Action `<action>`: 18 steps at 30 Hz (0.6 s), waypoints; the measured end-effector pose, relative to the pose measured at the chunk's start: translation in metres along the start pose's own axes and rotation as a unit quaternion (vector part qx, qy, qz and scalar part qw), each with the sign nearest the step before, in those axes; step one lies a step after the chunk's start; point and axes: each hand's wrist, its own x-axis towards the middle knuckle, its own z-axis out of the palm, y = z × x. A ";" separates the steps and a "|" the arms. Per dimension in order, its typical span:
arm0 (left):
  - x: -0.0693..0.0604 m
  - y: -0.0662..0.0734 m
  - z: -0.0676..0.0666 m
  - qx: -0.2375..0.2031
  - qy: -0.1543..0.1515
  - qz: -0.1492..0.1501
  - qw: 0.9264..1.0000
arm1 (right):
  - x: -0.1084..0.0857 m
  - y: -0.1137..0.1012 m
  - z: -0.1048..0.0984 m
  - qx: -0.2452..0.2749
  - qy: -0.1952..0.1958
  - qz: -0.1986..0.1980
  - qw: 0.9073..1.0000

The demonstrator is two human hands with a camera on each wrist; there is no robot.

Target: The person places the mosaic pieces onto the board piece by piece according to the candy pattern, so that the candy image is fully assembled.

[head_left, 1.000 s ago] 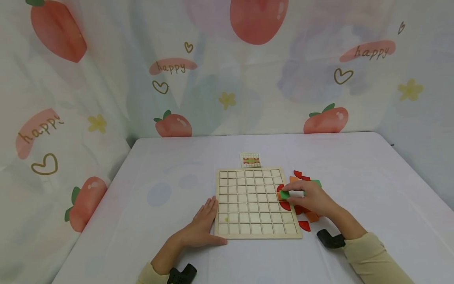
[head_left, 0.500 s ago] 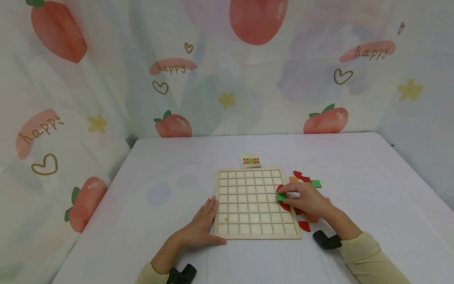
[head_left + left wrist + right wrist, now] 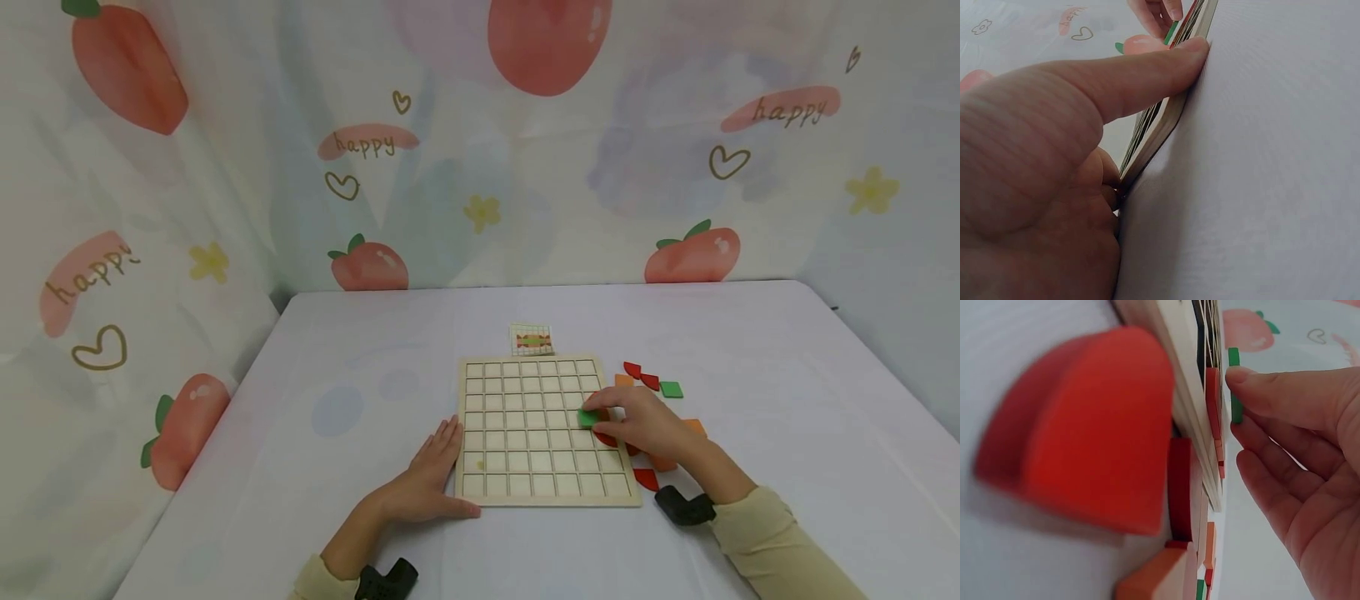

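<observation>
My right hand (image 3: 645, 423) pinches a flat green square tile (image 3: 588, 418) between thumb and fingers over the right part of a wooden grid board (image 3: 525, 458). In the right wrist view, the green tile (image 3: 1235, 387) stands edge-on to the camera, just off the board. Red pieces on the board, one a red quarter-round piece (image 3: 606, 438), are partly covered by that hand. My left hand (image 3: 427, 479) rests at the board's near left corner, fingers straight along its left side. The left thumb (image 3: 1147, 78) touches the front edge.
A small pattern card (image 3: 532, 340) lies behind the board. Right of it are loose red pieces (image 3: 647, 478), orange pieces (image 3: 694, 427) and another green tile (image 3: 672, 389). Each wrist carries a black device (image 3: 684, 506). A patterned cloth hangs behind the table.
My right hand has slid left over the board with the green tile, from its right edge columns inward. The left hand has stayed in place.
</observation>
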 end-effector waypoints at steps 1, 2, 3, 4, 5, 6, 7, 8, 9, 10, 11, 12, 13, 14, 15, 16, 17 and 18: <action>0.000 0.000 0.000 0.001 -0.001 -0.001 1.000 | 0.000 0.000 0.000 -0.001 0.000 0.000 1.000; 0.000 0.001 0.000 -0.001 -0.001 0.000 1.000 | 0.000 0.000 0.000 -0.003 -0.001 0.000 1.000; 0.000 0.001 0.000 0.000 -0.001 0.000 1.000 | 0.001 0.000 0.000 -0.005 -0.002 0.001 1.000; 0.000 0.002 -0.001 -0.002 0.000 0.001 1.000 | 0.001 0.000 0.000 -0.005 -0.003 0.001 1.000; -0.001 0.002 -0.001 -0.003 0.001 0.002 1.000 | 0.001 0.000 0.000 -0.008 -0.004 0.000 1.000; -0.001 0.003 -0.002 -0.005 0.001 0.003 1.000 | 0.002 0.000 0.000 -0.010 -0.005 0.000 1.000; -0.001 0.003 -0.002 -0.009 0.002 0.004 1.000 | 0.002 -0.001 0.000 -0.012 -0.005 0.001 1.000; -0.001 0.004 -0.003 -0.012 0.003 0.004 1.000 | 0.003 -0.001 0.000 -0.011 -0.007 0.003 1.000; -0.001 0.004 -0.003 -0.010 0.004 0.003 1.000 | 0.003 -0.001 0.000 -0.010 -0.009 0.006 1.000; -0.001 0.003 -0.003 -0.009 0.003 0.003 1.000 | 0.004 -0.001 0.000 -0.009 -0.011 0.009 1.000; -0.001 0.003 -0.002 -0.007 0.002 0.001 1.000 | 0.004 -0.001 0.000 -0.008 -0.012 0.013 1.000; 0.000 0.003 -0.002 -0.004 0.001 0.000 1.000 | 0.004 -0.001 0.000 -0.007 -0.014 0.016 1.000; 0.000 0.002 -0.002 -0.001 0.000 -0.001 1.000 | 0.005 -0.002 0.000 -0.006 -0.016 0.018 1.000; 0.000 0.002 -0.001 0.002 0.001 -0.001 1.000 | 0.005 -0.002 0.001 -0.006 -0.019 0.020 1.000; 0.000 0.002 -0.001 0.005 0.000 -0.002 1.000 | 0.006 -0.002 0.001 -0.006 -0.020 0.021 1.000; 0.000 0.001 -0.001 0.006 0.000 -0.003 1.000 | 0.006 -0.002 0.001 -0.006 -0.022 0.020 1.000; 0.000 0.001 -0.001 0.006 0.000 -0.004 1.000 | 0.006 -0.002 0.001 -0.007 -0.023 0.019 1.000; 0.000 0.001 0.000 0.005 0.002 -0.004 1.000 | 0.007 -0.002 0.002 -0.007 -0.025 0.017 1.000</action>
